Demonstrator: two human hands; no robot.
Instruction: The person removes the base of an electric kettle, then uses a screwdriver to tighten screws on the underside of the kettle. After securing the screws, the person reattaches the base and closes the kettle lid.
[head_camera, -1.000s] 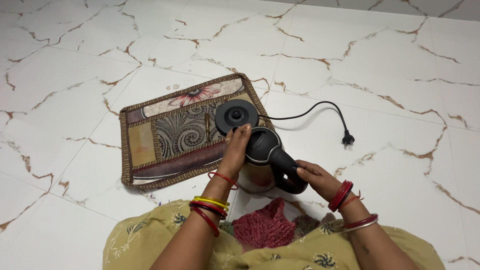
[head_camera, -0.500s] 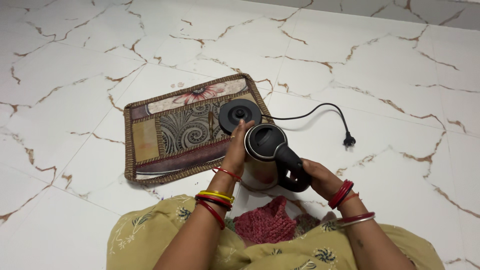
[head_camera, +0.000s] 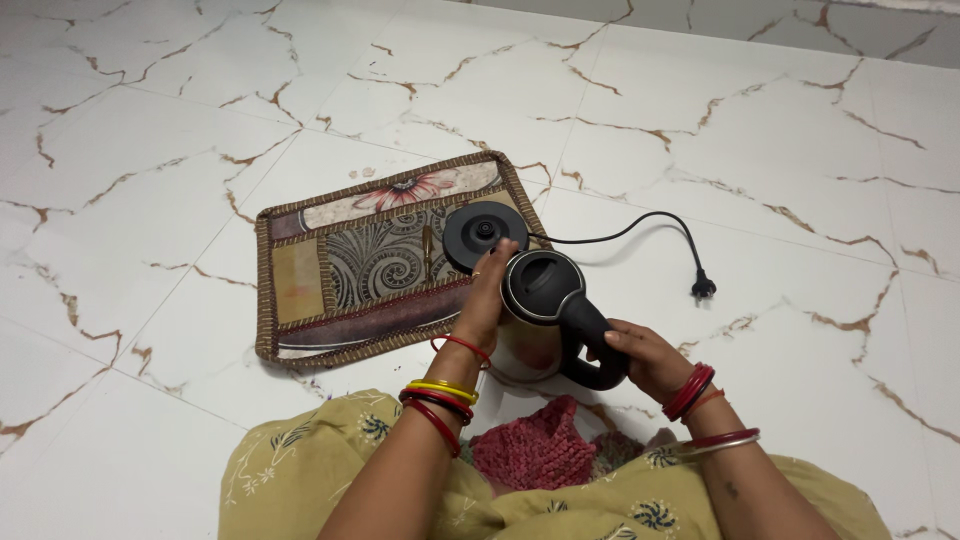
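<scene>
An electric kettle (head_camera: 538, 300) with a steel body and black lid stands on the white floor in front of me. My right hand (head_camera: 643, 355) grips its black handle. My left hand (head_camera: 486, 297) rests flat against the kettle's left side, fingers reaching towards the lid. Just beyond it sits the round black kettle base (head_camera: 483, 235) on the near right corner of a patterned mat (head_camera: 350, 270). A black cord (head_camera: 640, 225) runs from the base to a plug (head_camera: 703, 288) lying on the tiles.
A dark red knitted cloth (head_camera: 540, 450) lies on my lap, between my arms. The floor is white marble tile with brown veins (head_camera: 760, 130). Bangles circle both my wrists.
The view has shifted slightly. My left hand has slid up along the kettle's side towards the lid. The right hand keeps its grip on the handle.
</scene>
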